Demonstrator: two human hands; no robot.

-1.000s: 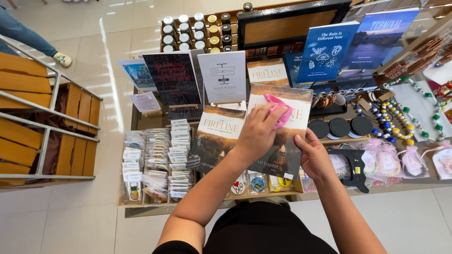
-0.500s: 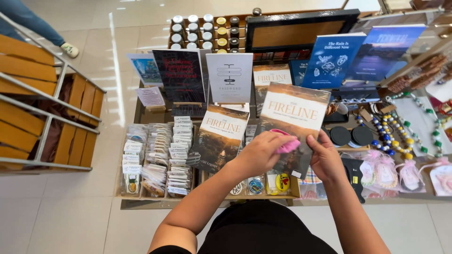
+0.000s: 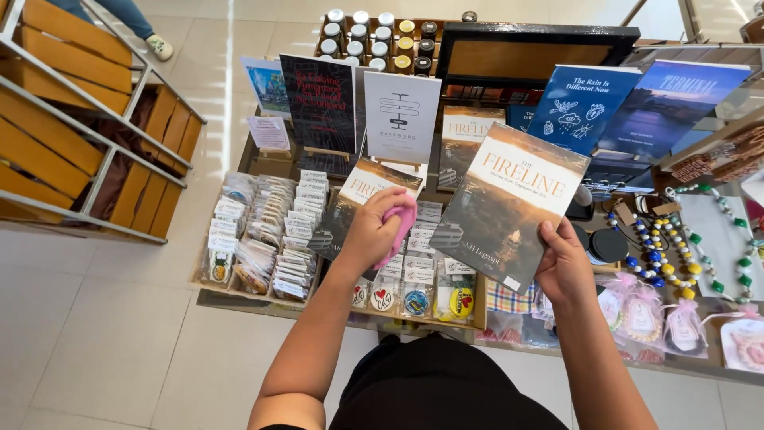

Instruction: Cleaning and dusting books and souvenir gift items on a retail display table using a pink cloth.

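Right hand (image 3: 563, 267) grips a book (image 3: 509, 205); left hand (image 3: 372, 232) clutches a half-hidden pink cloth (image 3: 401, 224).

We count two matching brown-cover books (image 3: 509, 209), two blue books (image 3: 579, 103), one pink cloth (image 3: 399, 227), and three bagged pink trinkets (image 3: 641, 310).
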